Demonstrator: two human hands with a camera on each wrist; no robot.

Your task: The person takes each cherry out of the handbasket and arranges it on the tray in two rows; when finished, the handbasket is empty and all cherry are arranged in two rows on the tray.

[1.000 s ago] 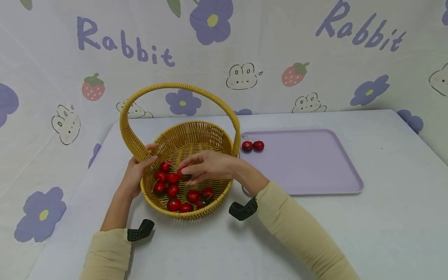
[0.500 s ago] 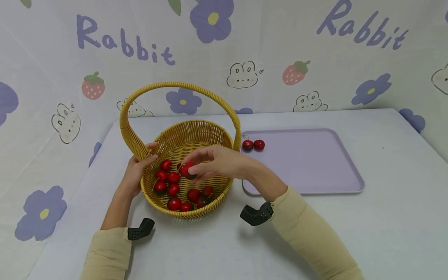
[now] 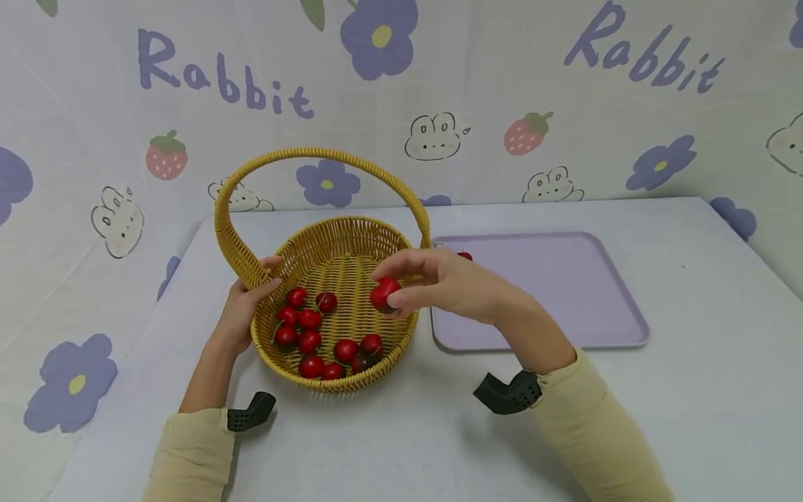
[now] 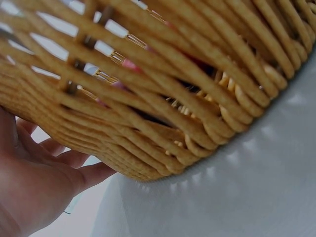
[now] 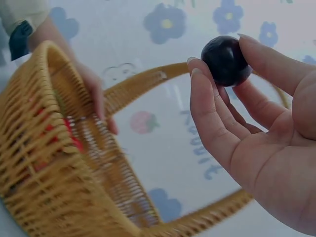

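Note:
A yellow woven basket (image 3: 339,387) with a tall handle stands left of centre, several red cherries (image 3: 310,341) lying in its left and front part. My left hand (image 3: 241,314) grips the basket's left rim at the foot of the handle; the left wrist view shows the hand (image 4: 39,182) against the outer weave. Over the basket's right side, my right hand (image 3: 448,286) pinches one cherry (image 3: 385,294) between thumb and fingers. In the right wrist view that cherry (image 5: 226,60) looks dark, held at the fingertips of the hand (image 5: 266,143).
A light purple tray (image 3: 546,293) lies right of the basket. At its back left corner a cherry (image 3: 465,256) shows partly above my right hand, which hides that corner's front. Behind the white table hangs a cloth (image 3: 376,97) printed with flowers and rabbits.
My right hand has moved right and slightly up from among the cherries, carrying one cherry toward the basket's right rim. It now covers most of the tray's cherries. My left hand has stayed put.

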